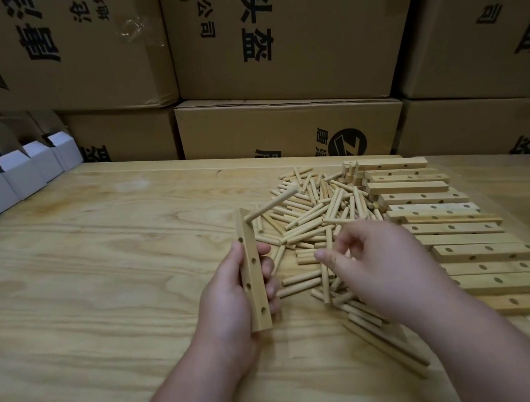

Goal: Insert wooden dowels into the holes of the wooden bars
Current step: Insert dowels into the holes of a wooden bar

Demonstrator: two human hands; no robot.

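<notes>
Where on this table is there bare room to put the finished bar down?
The widest bare patch of the table is left of the left hand and its bar, reaching back to the white boxes. Another strip runs along the near edge, left of the arms. The right side is crowded: the loose dowels, then the stacked bars.

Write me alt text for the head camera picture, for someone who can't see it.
A person's left hand holds a pale wooden bar upright, one wooden dowel already in its top hole, while the empty right hand hovers over a loose pile of dowels on a light wooden table. More drilled bars lie stacked right.
</notes>
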